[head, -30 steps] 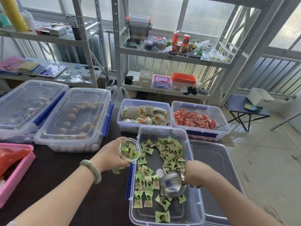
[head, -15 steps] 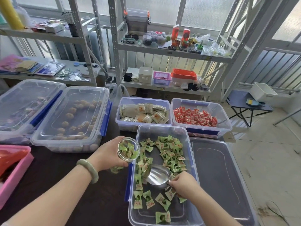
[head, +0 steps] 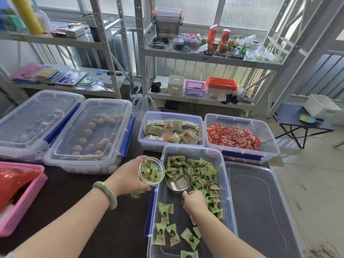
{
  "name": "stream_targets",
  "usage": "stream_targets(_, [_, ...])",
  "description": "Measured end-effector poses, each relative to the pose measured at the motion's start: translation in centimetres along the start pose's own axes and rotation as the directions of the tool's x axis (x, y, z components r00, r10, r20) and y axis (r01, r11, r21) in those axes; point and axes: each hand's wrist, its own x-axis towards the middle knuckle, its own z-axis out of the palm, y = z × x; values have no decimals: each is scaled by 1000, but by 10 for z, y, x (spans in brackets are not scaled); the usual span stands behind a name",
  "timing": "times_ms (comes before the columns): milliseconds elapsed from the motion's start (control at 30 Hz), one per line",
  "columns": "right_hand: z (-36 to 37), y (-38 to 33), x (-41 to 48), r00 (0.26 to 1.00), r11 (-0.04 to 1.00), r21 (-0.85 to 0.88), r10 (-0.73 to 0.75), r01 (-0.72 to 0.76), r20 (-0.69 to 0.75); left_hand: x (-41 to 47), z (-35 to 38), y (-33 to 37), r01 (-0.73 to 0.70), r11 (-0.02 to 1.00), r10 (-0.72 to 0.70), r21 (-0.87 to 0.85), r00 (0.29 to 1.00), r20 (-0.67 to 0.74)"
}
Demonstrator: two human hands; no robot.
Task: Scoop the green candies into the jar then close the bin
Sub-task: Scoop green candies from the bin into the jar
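Several green candies (head: 202,175) already sit in the clear jar (head: 151,172), which my left hand (head: 130,176) grips around its side, tilted just beside the open bin's (head: 226,192) left wall. From the head view, my right hand (head: 195,202) is clenched on the handle of the metal scoop (head: 178,181), whose bowl lies low in the bin with its mouth against the candy heap. I judge we're mid-scooping: next I push into the pile, lift, and tip toward the jar. The lid (head: 260,205) lies right of the bin, waiting.
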Motion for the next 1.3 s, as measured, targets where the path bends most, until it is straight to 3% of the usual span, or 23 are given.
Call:
stream_targets(167, [0,-13,0,999,999,17,38,-38,-6,0,-1,8,27,999,-25,38,999,-41])
stream_targets(267, [-4,-23,-19,992,956,274,84,-107,96,1,-3,12,39,998,-37,54,998,-42])
stream_targets(400, [0,-24,-21,987,881,447,112,-153,118,0,-4,16,40,998,-38,54,999,-36])
stream_targets(500, [4,-19,-23,997,900,429,72,-72,15,-1,-4,17,51,998,-50,48,998,-30])
stream_targets(1100, [-33,5,-51,990,927,348,-124,139,-65,-3,-4,8,28,1000,-26,14,997,-72])
stream_targets(1300, [-75,-19,-78,961,908,314,-265,278,-84,-4,-6,0,41,999,-42,-9,996,-85])
